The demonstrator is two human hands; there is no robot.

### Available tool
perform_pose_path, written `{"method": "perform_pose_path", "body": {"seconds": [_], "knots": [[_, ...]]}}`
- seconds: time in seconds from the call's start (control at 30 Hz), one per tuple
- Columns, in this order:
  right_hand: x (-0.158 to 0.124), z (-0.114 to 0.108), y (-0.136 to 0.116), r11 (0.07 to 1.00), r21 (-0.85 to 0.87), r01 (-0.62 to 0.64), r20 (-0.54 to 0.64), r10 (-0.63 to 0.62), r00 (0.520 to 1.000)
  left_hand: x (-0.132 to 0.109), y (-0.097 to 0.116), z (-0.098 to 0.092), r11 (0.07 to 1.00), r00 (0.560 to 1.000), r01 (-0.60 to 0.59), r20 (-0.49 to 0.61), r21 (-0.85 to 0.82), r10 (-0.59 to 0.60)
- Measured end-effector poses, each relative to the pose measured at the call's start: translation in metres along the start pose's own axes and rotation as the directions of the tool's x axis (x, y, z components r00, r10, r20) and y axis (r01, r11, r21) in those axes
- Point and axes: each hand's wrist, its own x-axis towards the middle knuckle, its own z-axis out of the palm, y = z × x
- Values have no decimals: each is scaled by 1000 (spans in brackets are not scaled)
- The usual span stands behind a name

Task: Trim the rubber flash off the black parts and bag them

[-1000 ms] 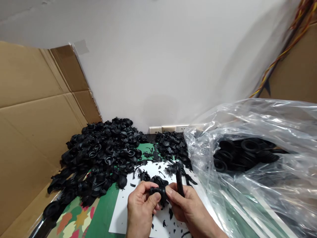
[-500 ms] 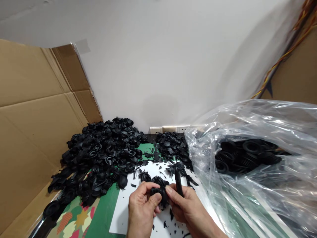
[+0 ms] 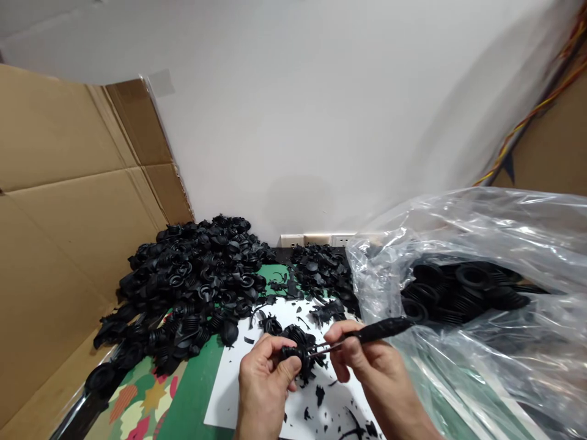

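While the left hand pinches a black ribbed rubber part just above the white sheet, fingers closed round it, the right hand grips a thin black-handled tool like a pen, steadying its tip against the part. Black scraps litter the sheet beneath. The tip is too small to read, and both forearms are cut off.

The right hand swings out to the right. Its black-handled tool, upright a second ago, now lies almost level, tip on the rubber boot. More black scraps dot the white sheet.
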Motion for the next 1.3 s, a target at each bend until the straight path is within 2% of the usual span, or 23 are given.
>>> {"method": "perform_pose_path", "body": {"seconds": [0.07,0.23,0.43,0.67,0.93,1.03,1.13,1.2,1.27,1.3], "knots": [[-1,2,3,998,-50,29,24,-27,999,-1,1,0,1000,1000,12,0,2,-12],[-1,2,8,968,-160,193,54,-187,981,-2,2,0,1000,1000,24,4,-12,-24],[-5,3,12,974,-162,157,-45,-166,985,-3,3,1,999,999,39,6,-7,-39],[-7,5,15,954,-236,187,-41,-202,979,-3,3,2,999,998,41,41,-25,-40],[-6,7,15,948,-198,250,-2,-255,967,-4,3,0,998,997,59,59,-30,-57],[-9,12,12,938,-197,284,-22,-294,956,-5,8,2,999,997,47,68,-21,-46],[-13,15,7,855,-334,396,61,-400,914,-6,13,4,1000,996,15,85,-4,-15],[-12,13,5,723,-456,520,138,-519,843,-7,13,6,1000,994,14,105,-12,-12],[-8,8,2,602,-549,580,122,-628,768,-8,11,6,999,993,15,120,-44,-10],[-5,5,1,581,-587,564,71,-657,750,-8,10,5,998,992,19,124,-61,-11]]}}
